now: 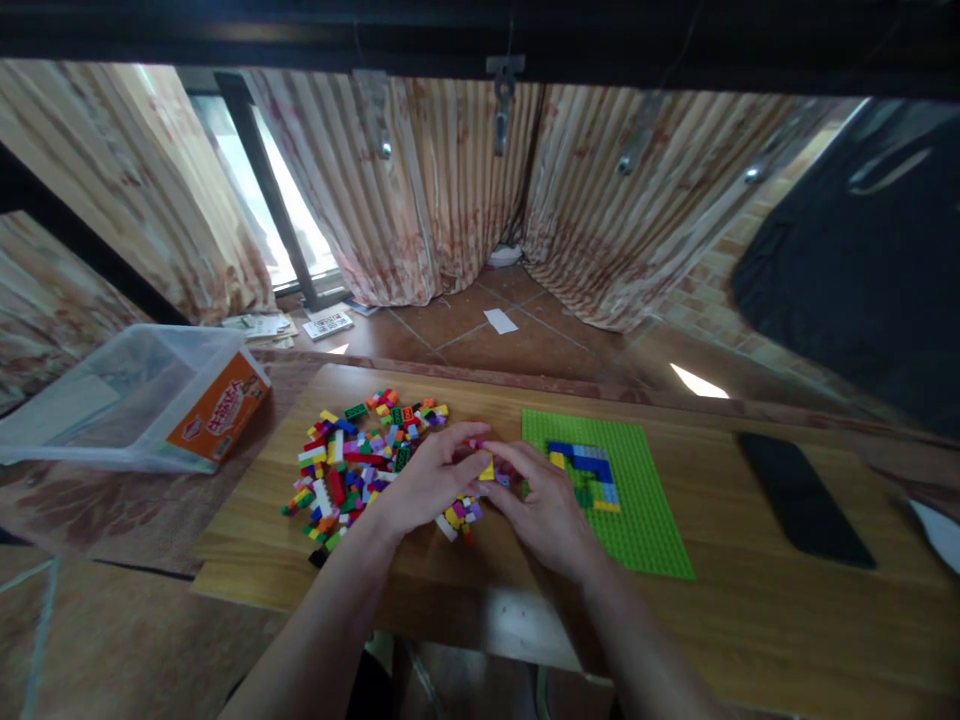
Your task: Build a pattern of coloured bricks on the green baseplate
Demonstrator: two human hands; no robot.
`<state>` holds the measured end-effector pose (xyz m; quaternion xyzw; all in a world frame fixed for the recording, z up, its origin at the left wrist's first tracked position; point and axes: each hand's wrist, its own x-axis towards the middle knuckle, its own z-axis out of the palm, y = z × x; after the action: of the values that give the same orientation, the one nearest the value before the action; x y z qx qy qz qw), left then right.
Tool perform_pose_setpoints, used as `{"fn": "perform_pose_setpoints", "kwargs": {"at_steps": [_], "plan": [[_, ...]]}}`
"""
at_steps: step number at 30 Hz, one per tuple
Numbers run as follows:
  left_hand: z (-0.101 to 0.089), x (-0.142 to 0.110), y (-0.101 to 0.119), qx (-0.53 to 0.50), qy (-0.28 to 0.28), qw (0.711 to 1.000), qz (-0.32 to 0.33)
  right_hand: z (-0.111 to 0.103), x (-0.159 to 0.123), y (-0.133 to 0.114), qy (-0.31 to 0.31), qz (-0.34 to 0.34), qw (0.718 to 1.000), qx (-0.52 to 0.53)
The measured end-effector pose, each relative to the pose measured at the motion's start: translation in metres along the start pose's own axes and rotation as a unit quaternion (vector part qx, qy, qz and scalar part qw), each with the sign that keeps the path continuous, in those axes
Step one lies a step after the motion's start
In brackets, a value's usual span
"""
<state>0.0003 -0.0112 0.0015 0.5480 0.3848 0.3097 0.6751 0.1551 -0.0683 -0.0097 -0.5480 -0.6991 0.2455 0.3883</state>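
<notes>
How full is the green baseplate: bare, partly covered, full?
Partly covered: blue and yellow bricks sit on the green baseplate, bare studs around them.

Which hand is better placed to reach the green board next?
Right, most likely: the right hand is right beside the green board, while the left hand is farther away, by the loose bricks.

from here i see a wooden table [735,630] with visible grain and a shiny patch at its near edge. a heap of loose bricks [337,485] in many colours spreads over its left part. right of the heap i see a studded green baseplate [649,500] lying flat, and well apart, farther right, a flat dark slab [806,500].
</notes>
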Motion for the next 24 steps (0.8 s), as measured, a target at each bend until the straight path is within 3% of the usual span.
{"fn": "perform_pose_setpoints", "kwargs": {"at_steps": [3, 8, 13, 17, 24], "plan": [[0.007, 0.001, -0.002, 0.02, -0.016, 1.0, 0.003, -0.015, -0.007, 0.007, 0.023, 0.011, 1.0, -0.009], [0.027, 0.002, -0.007, 0.068, -0.051, 0.996, 0.026, -0.057, -0.028, 0.041, 0.147, 0.095, 0.984, -0.04], [0.05, 0.002, -0.013, 0.153, -0.088, 0.982, 0.071, -0.089, -0.05, 0.073, 0.155, 0.18, 0.966, -0.1], [0.064, 0.005, -0.019, 0.182, -0.089, 0.978, 0.058, -0.09, -0.058, 0.081, 0.149, 0.175, 0.966, -0.118], [0.077, 0.018, -0.032, 0.198, -0.03, 0.977, 0.075, -0.078, -0.054, 0.082, 0.125, 0.103, 0.979, -0.124]]}}
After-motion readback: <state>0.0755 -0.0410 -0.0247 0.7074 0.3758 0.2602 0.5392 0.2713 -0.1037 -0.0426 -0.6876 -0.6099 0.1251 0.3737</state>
